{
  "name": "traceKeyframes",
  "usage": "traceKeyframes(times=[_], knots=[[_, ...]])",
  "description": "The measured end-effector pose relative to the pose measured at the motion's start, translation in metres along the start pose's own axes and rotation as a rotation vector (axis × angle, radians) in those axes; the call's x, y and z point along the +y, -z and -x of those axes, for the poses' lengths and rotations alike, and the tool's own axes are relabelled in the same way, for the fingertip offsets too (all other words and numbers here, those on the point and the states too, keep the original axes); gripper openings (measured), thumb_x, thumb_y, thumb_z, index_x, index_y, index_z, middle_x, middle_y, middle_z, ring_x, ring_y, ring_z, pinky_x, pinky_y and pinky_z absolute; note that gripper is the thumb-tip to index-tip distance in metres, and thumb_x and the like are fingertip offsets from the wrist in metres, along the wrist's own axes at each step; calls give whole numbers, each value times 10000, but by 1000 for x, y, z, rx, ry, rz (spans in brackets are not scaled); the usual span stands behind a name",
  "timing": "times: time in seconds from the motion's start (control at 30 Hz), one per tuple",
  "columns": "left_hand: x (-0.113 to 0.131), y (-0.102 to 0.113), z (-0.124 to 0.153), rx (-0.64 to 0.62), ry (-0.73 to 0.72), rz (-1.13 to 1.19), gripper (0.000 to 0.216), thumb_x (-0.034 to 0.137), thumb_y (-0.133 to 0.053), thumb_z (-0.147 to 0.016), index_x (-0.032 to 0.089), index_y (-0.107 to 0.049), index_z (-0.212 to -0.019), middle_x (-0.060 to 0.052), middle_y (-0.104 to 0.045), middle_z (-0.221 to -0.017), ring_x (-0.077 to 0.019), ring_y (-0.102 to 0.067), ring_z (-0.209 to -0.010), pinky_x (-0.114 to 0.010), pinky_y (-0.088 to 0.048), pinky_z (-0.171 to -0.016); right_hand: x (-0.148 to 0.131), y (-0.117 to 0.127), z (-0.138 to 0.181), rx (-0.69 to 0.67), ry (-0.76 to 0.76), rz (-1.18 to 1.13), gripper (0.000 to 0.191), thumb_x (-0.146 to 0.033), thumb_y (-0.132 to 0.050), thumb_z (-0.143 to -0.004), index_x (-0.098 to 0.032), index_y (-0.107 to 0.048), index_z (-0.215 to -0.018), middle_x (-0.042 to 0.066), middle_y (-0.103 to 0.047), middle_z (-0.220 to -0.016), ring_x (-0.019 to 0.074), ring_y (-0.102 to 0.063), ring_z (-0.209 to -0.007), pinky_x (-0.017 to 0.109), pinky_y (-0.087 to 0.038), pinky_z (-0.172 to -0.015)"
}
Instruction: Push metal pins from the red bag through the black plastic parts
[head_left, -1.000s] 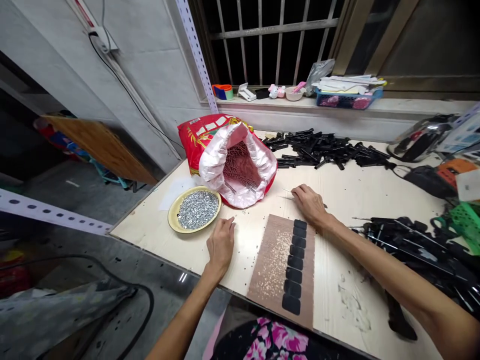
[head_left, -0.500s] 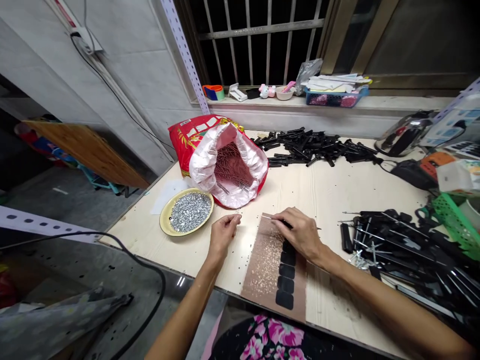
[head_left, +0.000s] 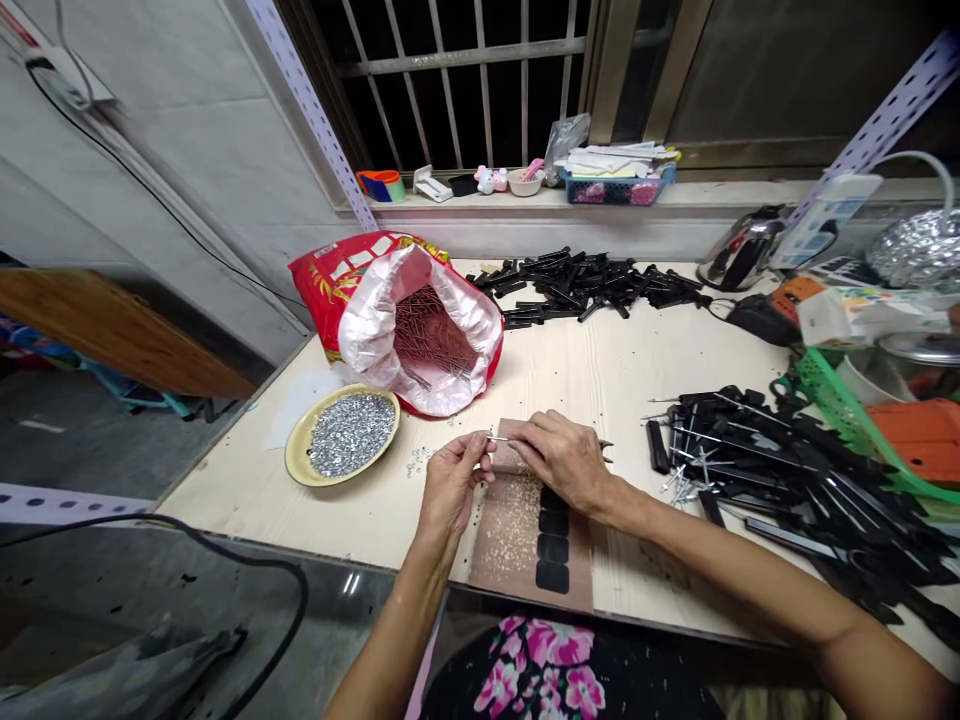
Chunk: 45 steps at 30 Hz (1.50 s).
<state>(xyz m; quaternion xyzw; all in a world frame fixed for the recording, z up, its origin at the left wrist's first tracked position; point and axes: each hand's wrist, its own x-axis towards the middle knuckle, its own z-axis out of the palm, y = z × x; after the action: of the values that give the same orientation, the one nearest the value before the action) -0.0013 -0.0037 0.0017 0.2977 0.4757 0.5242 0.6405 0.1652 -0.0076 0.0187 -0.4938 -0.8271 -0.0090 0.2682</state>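
My left hand (head_left: pixel 450 482) and my right hand (head_left: pixel 562 458) meet over the top end of a brown board (head_left: pixel 517 530) with a row of black pads. My right hand pinches a thin metal pin (head_left: pixel 501 439) that lies level. The left fingertips are pinched at the pin's left end, on something too small to name. A few loose silver bits (head_left: pixel 414 462) lie on the table by my left hand. A yellow dish (head_left: pixel 300 462) heaped with small silver parts stands to the left. Behind it an open red bag (head_left: pixel 330 275) with a pink lining holds many pins.
A heap of black plastic strips (head_left: pixel 585 285) lies at the back. Black pieces fitted with pins (head_left: pixel 780 470) are piled at the right, beside a green basket (head_left: pixel 832 410). A kettle (head_left: pixel 739 250) and clutter stand far right. The table's front edge (head_left: pixel 300 530) is close.
My right hand came back from near the bag to the board with a pin. My left hand closed from flat and rose to meet it. The view swung right.
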Motion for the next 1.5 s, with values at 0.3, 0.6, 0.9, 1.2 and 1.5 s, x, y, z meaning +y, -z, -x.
traceKeyframes(times=[0.3, 0.6, 0.9, 1.2, 1.5], knots=[[-8, 4, 2, 10, -117, -147, 299, 357, -740, -670, 98, -689, -811, -22, -638, -705, -64, -496, -510, -209, -468, -484, -6, -2, 4, -57, 0, 30, 149, -254, -469, -931, -180, -596, -900, 11, -626, -826, 131, -566, -722, 263, -331, -613], [-11, 6, -2, -39, -116, -209, 268, 359, -719, -698, 111, -688, -796, -5, -627, -662, -71, -525, -496, -209, -446, -521, -2, -4, 10, -104, -90, -172, 113, -259, -457, -937, -205, -555, -955, 0, -623, -874, 120, -578, -756, 235, -320, -591], [-13, 5, 2, -13, -210, -374, 274, 394, -687, -728, 138, -689, -823, 6, -630, -673, -88, -544, -516, -222, -444, -559, 9, -18, 9, -361, -376, -781, 342, -357, -394, -943, -164, -515, -687, -20, -515, -579, 93, -439, -489, 219, -293, -481], [-16, 0, -1, -55, -126, -329, 274, 384, -703, -716, 119, -673, -778, 20, -603, -587, -80, -529, -467, -209, -414, -528, 11, -15, 20, -118, -241, -525, 144, -294, -526, -898, -167, -594, -903, 25, -608, -872, 125, -547, -777, 233, -393, -658], [-13, 0, -1, -64, -128, -366, 289, 399, -704, -707, 122, -681, -789, 10, -611, -601, -85, -532, -474, -217, -429, -538, 11, -10, 22, -137, -210, -492, 156, -267, -463, -941, -179, -591, -935, 16, -632, -857, 129, -581, -777, 237, -412, -667]])
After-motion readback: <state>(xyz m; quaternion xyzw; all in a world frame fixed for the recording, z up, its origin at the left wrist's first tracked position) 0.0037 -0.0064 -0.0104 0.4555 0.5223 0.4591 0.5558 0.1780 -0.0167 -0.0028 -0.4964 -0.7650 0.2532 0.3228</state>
